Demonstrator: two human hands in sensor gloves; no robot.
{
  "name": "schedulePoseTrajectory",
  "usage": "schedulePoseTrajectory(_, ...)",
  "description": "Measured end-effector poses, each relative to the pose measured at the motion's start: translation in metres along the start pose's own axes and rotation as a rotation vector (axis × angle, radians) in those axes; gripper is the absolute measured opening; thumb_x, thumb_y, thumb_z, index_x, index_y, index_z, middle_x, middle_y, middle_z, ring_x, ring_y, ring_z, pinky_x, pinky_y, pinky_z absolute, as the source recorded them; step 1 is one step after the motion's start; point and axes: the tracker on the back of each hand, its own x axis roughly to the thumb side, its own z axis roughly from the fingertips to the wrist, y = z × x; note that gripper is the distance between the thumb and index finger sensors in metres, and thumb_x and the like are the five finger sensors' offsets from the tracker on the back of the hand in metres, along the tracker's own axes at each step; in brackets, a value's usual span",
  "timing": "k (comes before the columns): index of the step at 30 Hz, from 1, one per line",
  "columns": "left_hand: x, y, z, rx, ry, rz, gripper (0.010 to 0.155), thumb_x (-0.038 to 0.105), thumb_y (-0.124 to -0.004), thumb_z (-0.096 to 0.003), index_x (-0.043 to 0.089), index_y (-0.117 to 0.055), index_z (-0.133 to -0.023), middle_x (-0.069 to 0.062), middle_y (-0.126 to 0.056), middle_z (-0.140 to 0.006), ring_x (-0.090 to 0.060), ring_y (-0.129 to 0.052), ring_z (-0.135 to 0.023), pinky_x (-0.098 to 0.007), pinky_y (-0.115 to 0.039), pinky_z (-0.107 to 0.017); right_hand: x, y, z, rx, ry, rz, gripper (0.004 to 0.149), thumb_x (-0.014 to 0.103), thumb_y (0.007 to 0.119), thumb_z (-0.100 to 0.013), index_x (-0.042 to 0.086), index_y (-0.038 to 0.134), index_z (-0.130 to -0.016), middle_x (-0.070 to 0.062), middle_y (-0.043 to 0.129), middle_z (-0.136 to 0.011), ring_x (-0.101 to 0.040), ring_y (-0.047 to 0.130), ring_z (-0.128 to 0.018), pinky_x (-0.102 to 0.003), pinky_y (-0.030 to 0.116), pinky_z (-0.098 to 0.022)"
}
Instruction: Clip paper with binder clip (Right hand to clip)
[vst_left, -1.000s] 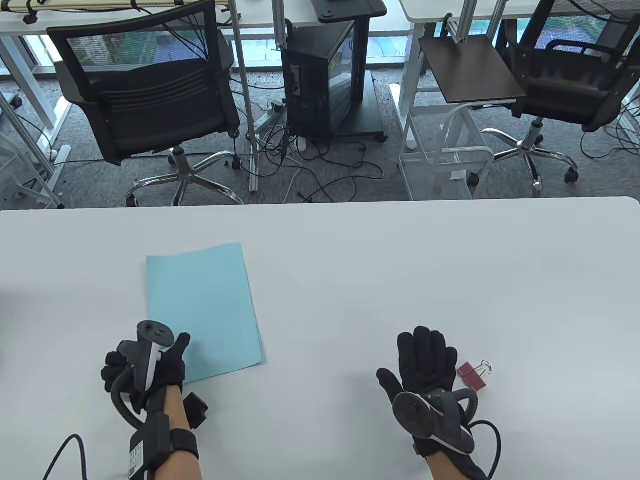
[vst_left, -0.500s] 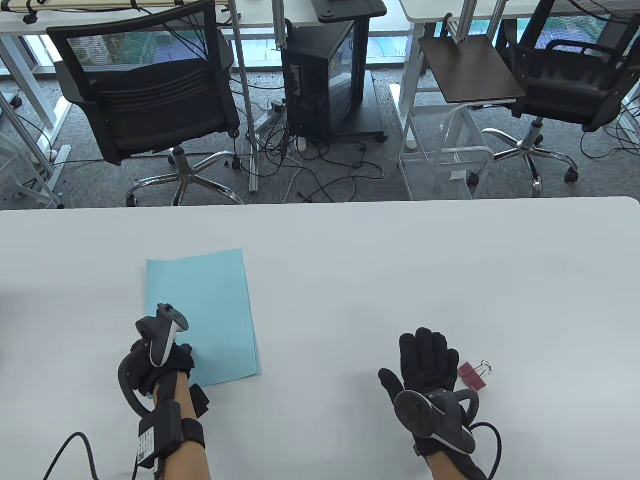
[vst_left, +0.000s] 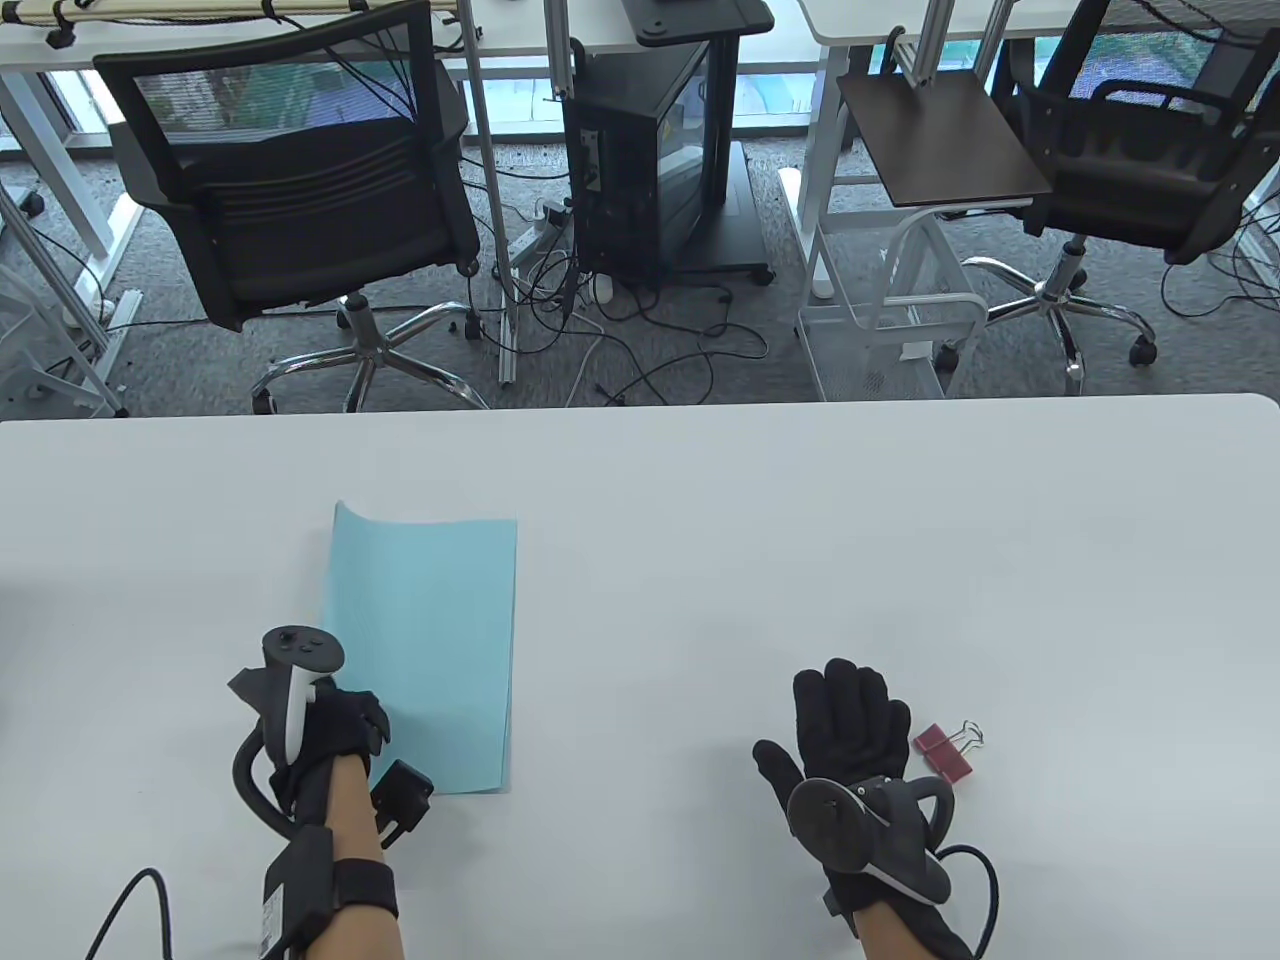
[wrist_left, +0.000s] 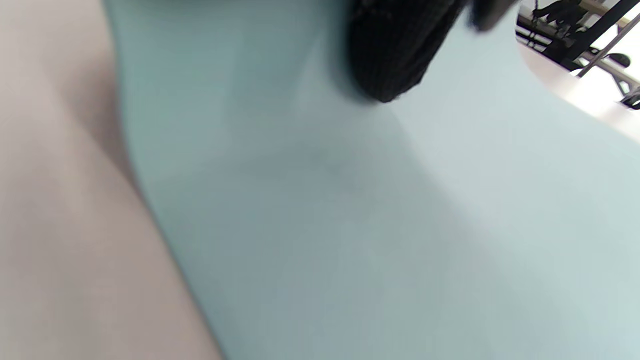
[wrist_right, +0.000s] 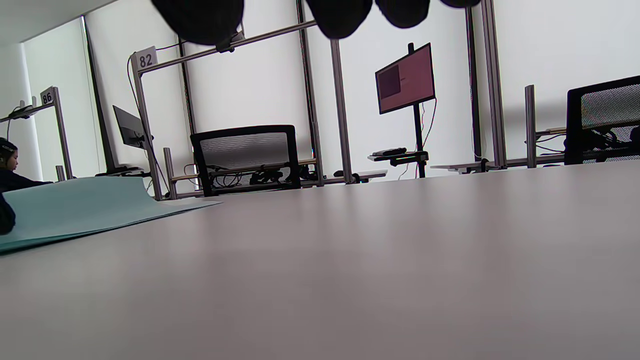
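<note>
On the tabletop (vst_left: 700, 500), just right of our right hand (vst_left: 850, 730), lies the binder clip (vst_left: 942, 752). It sits beside the little-finger edge of that hand; we cannot tell whether it touches the glove. The right hand rests flat, palm down, fingers (vst_left: 845, 690) extended side by side and holding nothing. The clip's red body points toward the near-right, and its wire handles point away toward the far-right, so its long axis runs diagonally across the tabletop. The right hand is much the nearer of the two; we judge that a short sideways reach to the right is all the pickup needs.

The blue paper (vst_left: 430, 640) lies well to the left, long axis running away from us. Our left hand (vst_left: 325, 725) holds it at the near-left corner, and its left edge is curled up off the tabletop. How the left fingers lie on the sheet is not clear.
</note>
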Motion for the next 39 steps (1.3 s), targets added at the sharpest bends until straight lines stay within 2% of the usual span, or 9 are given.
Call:
schedulePoseTrajectory(10,0.025,0.011,0.074,0.061,-0.581,0.198,0.045,0.035,-0.075,-0.0603,0.036,-0.055,-0.100,0.009,-0.082,-0.098,-0.020,-0.092,-0.084,-0.043,-0.079,-0.068,-0.003,-0.002,-0.003,-0.010,0.014,-0.151,0.084,0.044,0.059,-0.063,-0.018,0.034,-0.113,-0.052,0.034,-0.110,-0.081,0.036,-0.088,-0.084,0.036,-0.057)
schedulePoseTrajectory(15,0.038,0.000,0.114,-0.157,-0.882,0.520,0.045,0.035,-0.075,-0.0604,0.037,-0.055,-0.100,0.010,-0.082,-0.098,-0.019,-0.092,-0.085,-0.044,-0.078,-0.069,-0.006,-0.013,-0.006,0.003,-0.035,-0.415,0.104,0.054,0.063,-0.058,-0.024,0.017,-0.110,-0.057,0.031,-0.108,-0.083,0.041,-0.087,-0.085,0.045,-0.056)
schedulePoseTrajectory(19,0.049,-0.032,0.129,-0.396,-1.050,0.671,0.045,0.037,-0.075,-0.0599,0.039,-0.055,-0.100,0.013,-0.081,-0.098,-0.018,-0.091,-0.086,-0.044,-0.076,-0.071,-0.010,-0.017,-0.008,0.002,-0.114,-0.978,0.110,0.054,0.063,-0.058,-0.025,0.002,-0.106,-0.059,0.016,-0.106,-0.083,0.025,-0.089,-0.084,0.038,-0.059)
schedulePoseTrajectory(23,0.056,-0.061,0.139,-0.562,-1.125,0.627,0.045,0.037,-0.075,-0.0597,0.041,-0.055,-0.100,0.014,-0.081,-0.100,-0.021,-0.088,-0.091,-0.049,-0.071,-0.074,-0.016,-0.015,-0.007,-0.009,-0.162,-1.276,0.092,0.045,0.070,-0.059,0.003,0.008,-0.112,-0.041,0.013,-0.114,-0.073,0.020,-0.095,-0.080,0.036,-0.064)
schedulePoseTrajectory(24,0.058,-0.065,0.141,-0.559,-1.138,0.556,0.045,0.038,-0.074,-0.0597,0.041,-0.055,-0.101,0.014,-0.080,-0.100,-0.023,-0.086,-0.093,-0.050,-0.070,-0.075,-0.020,-0.016,-0.006,-0.035,-0.133,-1.261,0.078,0.038,0.072,-0.059,0.012,0.022,-0.113,-0.031,0.033,-0.117,-0.064,0.039,-0.101,-0.075,0.047,-0.066)
schedulePoseTrajectory(26,0.058,-0.064,0.143,-0.537,-1.142,0.433,0.055,0.047,-0.074,-0.0582,0.036,-0.051,-0.106,0.010,-0.076,-0.106,-0.029,-0.081,-0.100,-0.054,-0.064,-0.077,-0.025,-0.020,-0.005,-0.106,-0.127,-1.222,0.045,0.025,0.072,-0.060,0.020,0.058,-0.103,-0.007,0.084,-0.096,-0.031,0.093,-0.078,-0.052,0.079,-0.056)
schedulePoseTrajectory(30,0.052,-0.049,0.148,-0.351,-1.136,0.432,0.074,0.058,-0.070,-0.0570,0.027,-0.039,-0.117,0.005,-0.068,-0.116,-0.032,-0.077,-0.104,-0.064,-0.062,-0.076,-0.026,-0.032,-0.003,-0.151,-0.159,-1.143,0.042,0.023,0.073,-0.059,0.022,0.064,-0.100,-0.008,0.087,-0.091,-0.026,0.098,-0.067,-0.048,0.083,-0.050)
schedulePoseTrajectory(33,0.051,-0.036,0.153,-0.255,-1.159,0.502,0.050,0.048,-0.073,-0.0586,0.034,-0.061,-0.105,0.014,-0.088,-0.092,-0.018,-0.094,-0.082,-0.052,-0.074,-0.071,-0.018,-0.039,-0.002,-0.127,-0.229,-0.918,0.041,0.023,0.074,-0.058,0.024,0.066,-0.098,-0.006,0.088,-0.091,-0.027,0.098,-0.067,-0.049,0.082,-0.051)
schedulePoseTrajectory(39,0.049,-0.018,0.178,-0.010,-1.223,0.486,0.042,0.043,-0.069,-0.0617,0.038,-0.062,-0.103,0.013,-0.086,-0.098,-0.017,-0.097,-0.081,-0.042,-0.080,-0.067,0.000,-0.060,0.006,-0.282,-0.264,-0.848,0.045,0.025,0.074,-0.059,0.020,0.063,-0.101,-0.008,0.085,-0.095,-0.032,0.095,-0.075,-0.052,0.080,-0.055)
